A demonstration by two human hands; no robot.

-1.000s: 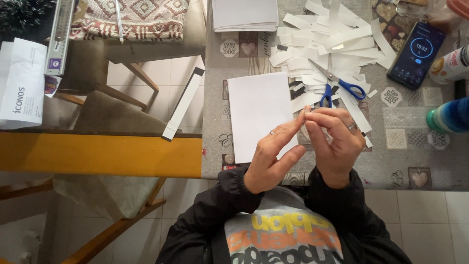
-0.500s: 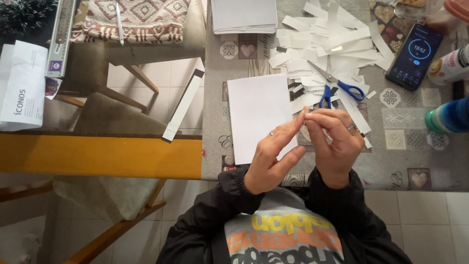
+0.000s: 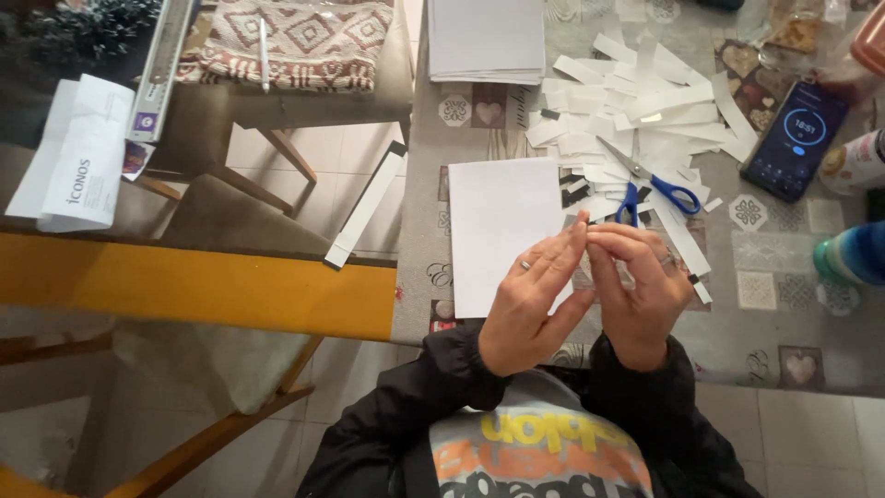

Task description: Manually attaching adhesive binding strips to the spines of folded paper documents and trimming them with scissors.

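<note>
My left hand (image 3: 530, 300) and my right hand (image 3: 641, 286) meet fingertip to fingertip above the table, pinching a tiny dark piece (image 3: 584, 221) between them. Under the left hand lies a white sheet of paper (image 3: 498, 221). Blue-handled scissors (image 3: 650, 184) rest just beyond my right hand, on a heap of white paper strips (image 3: 636, 111). A small dark-ended strip (image 3: 701, 288) lies beside my right hand.
A stack of white sheets (image 3: 486, 39) sits at the far edge. A phone (image 3: 793, 138) with a lit screen lies at right, near a can (image 3: 853, 164) and a blue-green bottle (image 3: 853, 254). A long strip (image 3: 366, 205), a ruler (image 3: 161, 65) and a folded leaflet (image 3: 78, 157) lie on the glass.
Both hands stay together at the fingertips and have barely shifted. Nothing on the table has moved.
</note>
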